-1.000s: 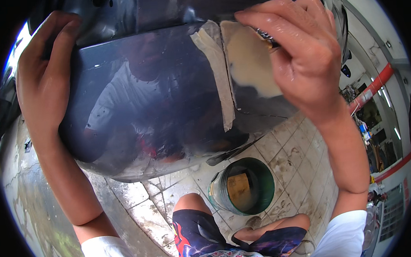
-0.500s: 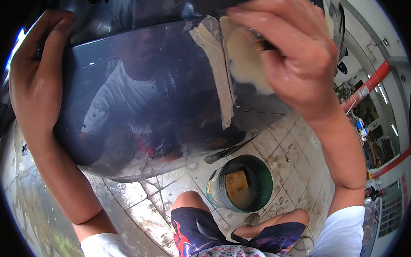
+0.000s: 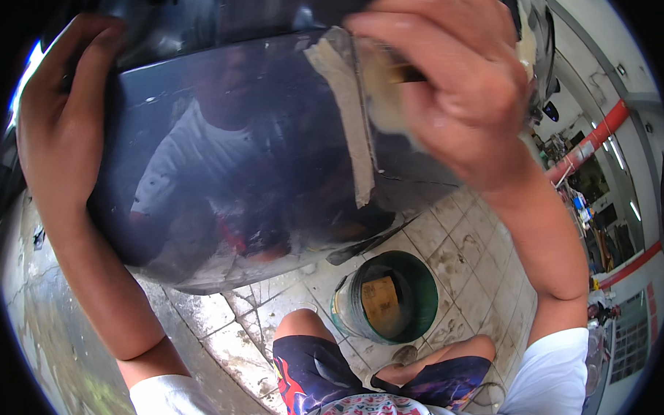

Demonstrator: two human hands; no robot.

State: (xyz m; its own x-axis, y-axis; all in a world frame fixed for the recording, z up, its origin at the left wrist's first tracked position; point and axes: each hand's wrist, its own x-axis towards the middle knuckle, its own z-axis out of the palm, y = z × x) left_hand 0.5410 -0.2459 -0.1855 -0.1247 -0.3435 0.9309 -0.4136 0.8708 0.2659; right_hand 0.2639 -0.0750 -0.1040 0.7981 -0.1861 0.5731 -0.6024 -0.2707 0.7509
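A glossy dark car bumper (image 3: 221,167) fills the upper middle and mirrors a figure in a white shirt. My left hand (image 3: 66,122) is bent over its upper left edge, fingers curled and thumb against it. On the right, my right hand (image 3: 459,86) pinches a piece of what looks like sandpaper (image 3: 406,74); only a yellow-brown and dark bit shows between fingers and thumb. It is pressed to a beige filler patch (image 3: 388,107), which the hand partly covers. Left of the patch, a strip of tan masking tape (image 3: 351,126) runs down beside a seam.
Below the bumper, a green bucket (image 3: 431,295) on the tiled floor (image 3: 450,240) holds cloudy water and a yellow-brown sheet (image 3: 380,302). My bent legs (image 3: 315,362) are beside it. A red pipe (image 3: 593,143) and cluttered shelves stand at the right.
My right hand has slid left across the filler patch, its fingertips now near the tape's upper end. My left hand stays on the bumper's edge.
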